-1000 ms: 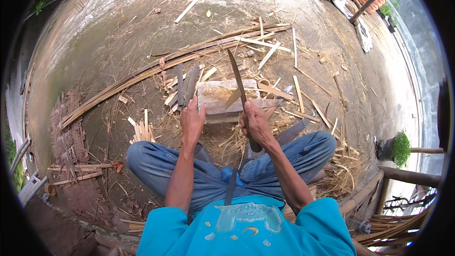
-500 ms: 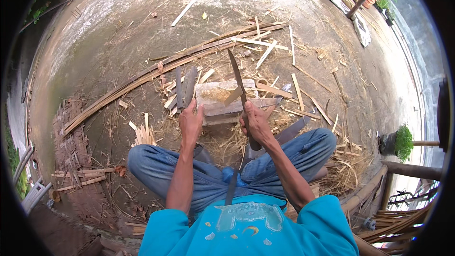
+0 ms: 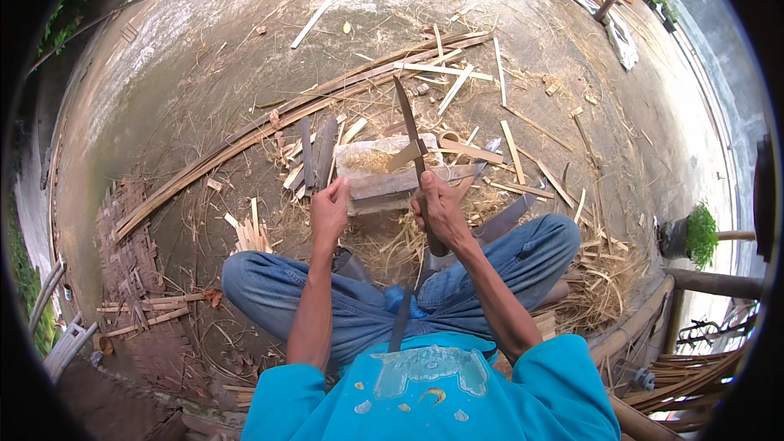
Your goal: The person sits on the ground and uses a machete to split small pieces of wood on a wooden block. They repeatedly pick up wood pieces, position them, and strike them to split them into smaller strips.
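Observation:
My right hand [image 3: 442, 211] grips the handle of a machete [image 3: 406, 110], its long dark blade pointing up and away from me. A short flat bamboo piece [image 3: 403, 156] sticks out from the blade's left side; I cannot tell whether it is wedged there or lies behind it. My left hand [image 3: 329, 211] is closed, thumb against the fingers, at the left edge of a pale block [image 3: 359, 155]. Whatever it pinches, if anything, does not show. A dark wooden bar [image 3: 408, 183] lies across the block's near side, and shavings cover its top.
Two dark flat pieces [image 3: 307, 151] lie beyond my left hand. Long bamboo strips [image 3: 245, 132] stretch across the ground to the far left. Split sticks [image 3: 513, 151] and curly shavings [image 3: 600, 282] are scattered at right. My crossed legs [image 3: 269, 290] frame the work spot.
My left hand's fingers have drawn in from a stretched pose beside the dark flat pieces to a closed pinch. My right hand and the machete have barely moved; the view has shifted slightly.

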The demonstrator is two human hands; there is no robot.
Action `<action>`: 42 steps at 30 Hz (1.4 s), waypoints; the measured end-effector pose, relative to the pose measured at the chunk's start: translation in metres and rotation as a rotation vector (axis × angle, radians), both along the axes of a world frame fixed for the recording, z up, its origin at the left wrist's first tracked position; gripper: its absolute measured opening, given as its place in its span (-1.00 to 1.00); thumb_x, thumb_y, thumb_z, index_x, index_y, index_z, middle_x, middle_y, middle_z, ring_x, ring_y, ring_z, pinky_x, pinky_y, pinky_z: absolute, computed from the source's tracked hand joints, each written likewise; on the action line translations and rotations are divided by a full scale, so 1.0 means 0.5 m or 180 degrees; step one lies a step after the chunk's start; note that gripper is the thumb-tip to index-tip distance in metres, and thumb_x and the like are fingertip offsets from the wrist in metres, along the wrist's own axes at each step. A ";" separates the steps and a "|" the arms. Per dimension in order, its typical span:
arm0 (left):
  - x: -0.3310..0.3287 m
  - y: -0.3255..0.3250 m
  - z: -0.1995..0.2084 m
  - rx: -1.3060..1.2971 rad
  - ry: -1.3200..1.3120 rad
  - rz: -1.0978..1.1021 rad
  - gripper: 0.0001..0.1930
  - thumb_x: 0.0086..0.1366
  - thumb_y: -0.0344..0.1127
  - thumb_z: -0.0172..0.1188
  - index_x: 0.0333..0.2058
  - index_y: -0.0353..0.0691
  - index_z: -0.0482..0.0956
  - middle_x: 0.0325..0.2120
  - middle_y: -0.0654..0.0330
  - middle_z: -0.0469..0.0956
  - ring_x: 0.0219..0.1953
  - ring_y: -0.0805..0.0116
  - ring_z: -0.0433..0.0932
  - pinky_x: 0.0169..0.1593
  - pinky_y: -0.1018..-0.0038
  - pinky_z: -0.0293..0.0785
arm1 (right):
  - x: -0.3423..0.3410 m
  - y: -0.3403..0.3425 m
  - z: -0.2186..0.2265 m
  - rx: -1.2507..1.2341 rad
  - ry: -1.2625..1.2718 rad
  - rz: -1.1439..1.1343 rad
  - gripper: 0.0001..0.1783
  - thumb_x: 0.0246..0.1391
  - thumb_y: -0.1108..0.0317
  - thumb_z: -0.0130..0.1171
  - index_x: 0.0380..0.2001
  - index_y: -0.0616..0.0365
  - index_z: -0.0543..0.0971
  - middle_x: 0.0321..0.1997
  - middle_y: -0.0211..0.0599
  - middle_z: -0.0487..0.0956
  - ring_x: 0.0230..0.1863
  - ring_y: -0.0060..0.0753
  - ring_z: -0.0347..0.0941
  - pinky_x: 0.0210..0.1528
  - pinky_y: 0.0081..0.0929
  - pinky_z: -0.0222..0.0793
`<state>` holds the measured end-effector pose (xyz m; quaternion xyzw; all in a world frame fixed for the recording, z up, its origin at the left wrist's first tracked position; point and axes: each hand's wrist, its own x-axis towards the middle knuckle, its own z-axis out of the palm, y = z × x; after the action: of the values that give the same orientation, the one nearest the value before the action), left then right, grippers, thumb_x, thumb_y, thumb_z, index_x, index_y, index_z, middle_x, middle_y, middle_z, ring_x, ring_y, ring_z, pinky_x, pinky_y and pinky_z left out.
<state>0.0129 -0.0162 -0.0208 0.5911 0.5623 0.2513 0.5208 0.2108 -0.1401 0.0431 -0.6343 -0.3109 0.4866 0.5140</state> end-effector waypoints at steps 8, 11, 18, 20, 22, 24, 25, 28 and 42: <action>0.102 -0.028 0.034 -0.1121 -0.0675 -0.0008 -0.03 0.28 0.45 0.17 0.07 -0.61 0.56 -0.18 -0.01 0.68 -0.15 0.32 0.65 -0.03 0.50 0.51 | 0.023 0.014 -0.063 -0.0129 -0.0111 0.0151 -0.43 0.49 -0.22 -0.24 -0.19 0.10 0.43 -0.62 -0.48 0.38 -0.72 -0.65 0.30 -0.67 -0.61 0.23; 0.163 0.002 0.082 -0.1291 -0.0424 -0.0459 0.12 0.19 0.54 0.19 0.16 -0.66 0.45 -0.32 0.13 0.61 -0.29 0.39 0.59 -0.13 0.52 0.51 | 0.024 0.004 -0.058 -0.0127 -0.0184 0.0133 -0.44 0.49 -0.21 -0.24 -0.19 0.09 0.44 -0.63 -0.49 0.37 -0.72 -0.64 0.30 -0.67 -0.60 0.23; 0.239 0.033 0.129 -0.0997 -0.0230 -0.0748 0.21 0.10 0.50 0.31 0.24 -0.68 0.26 -0.47 0.29 0.45 -0.46 0.51 0.49 -0.27 0.47 0.53 | 0.048 0.029 -0.040 -0.0249 -0.0855 0.0054 -0.47 0.54 0.03 -0.24 0.17 0.22 0.50 -0.37 0.10 0.59 -0.36 0.03 0.56 -0.23 -0.13 0.43; 0.248 0.032 0.127 -0.0886 -0.0434 -0.0594 0.18 0.12 0.42 0.37 0.28 -0.62 0.17 -0.48 0.28 0.46 -0.50 0.54 0.48 -0.37 0.51 0.52 | 0.049 0.030 -0.022 -0.0235 -0.1000 0.0070 -0.48 0.54 0.05 -0.25 0.17 0.23 0.49 -0.25 0.23 0.60 -0.24 0.19 0.56 -0.11 -0.06 0.42; 0.250 0.031 0.124 -0.0939 -0.0586 -0.0576 0.12 0.13 0.36 0.41 0.27 -0.58 0.19 -0.47 0.27 0.48 -0.50 0.54 0.48 -0.40 0.52 0.52 | 0.055 0.030 -0.032 -0.0193 -0.1074 0.0081 -0.48 0.53 0.05 -0.24 0.18 0.22 0.50 -0.21 0.28 0.61 -0.18 0.23 0.57 -0.08 -0.04 0.42; 0.252 0.042 0.115 -0.1092 -0.0762 -0.0671 -0.02 0.16 0.26 0.44 0.20 -0.49 0.25 -0.46 0.26 0.49 -0.50 0.54 0.49 -0.41 0.51 0.53 | 0.062 0.028 -0.041 -0.0136 -0.1194 0.0067 -0.47 0.53 0.04 -0.24 0.20 0.20 0.50 -0.19 0.31 0.61 -0.15 0.26 0.58 -0.06 -0.02 0.42; 0.256 0.040 0.114 -0.1064 -0.0736 -0.0624 -0.08 0.18 0.25 0.43 0.16 -0.45 0.28 -0.47 0.27 0.49 -0.51 0.54 0.49 -0.42 0.52 0.53 | 0.065 0.026 -0.043 -0.0104 -0.1283 0.0062 -0.47 0.53 0.03 -0.24 0.21 0.19 0.50 -0.19 0.31 0.61 -0.15 0.26 0.58 -0.07 -0.02 0.43; 0.260 0.043 0.105 -0.1068 -0.0713 -0.0622 -0.24 0.22 0.22 0.40 0.05 -0.37 0.38 -0.48 0.28 0.51 -0.54 0.54 0.49 -0.44 0.52 0.53 | 0.069 0.023 -0.044 0.0076 -0.1394 0.0020 -0.45 0.52 0.02 -0.23 0.29 0.15 0.46 -0.19 0.32 0.61 -0.13 0.28 0.58 -0.07 -0.01 0.44; 0.234 0.086 0.086 -0.1353 -0.0680 -0.1138 -0.47 0.34 0.16 0.22 -0.02 -0.22 0.48 -0.38 0.20 0.58 -0.34 0.43 0.60 -0.20 0.45 0.64 | 0.093 0.047 -0.038 -0.0363 -0.2076 0.0627 -0.44 0.53 -0.01 -0.27 0.35 0.03 0.42 -0.34 0.19 0.66 -0.30 0.23 0.62 -0.15 -0.05 0.49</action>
<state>0.1299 0.0269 0.0223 0.5286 0.4313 0.0930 0.7252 0.2574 -0.1165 0.0239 -0.7512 -0.4908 0.3221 0.3018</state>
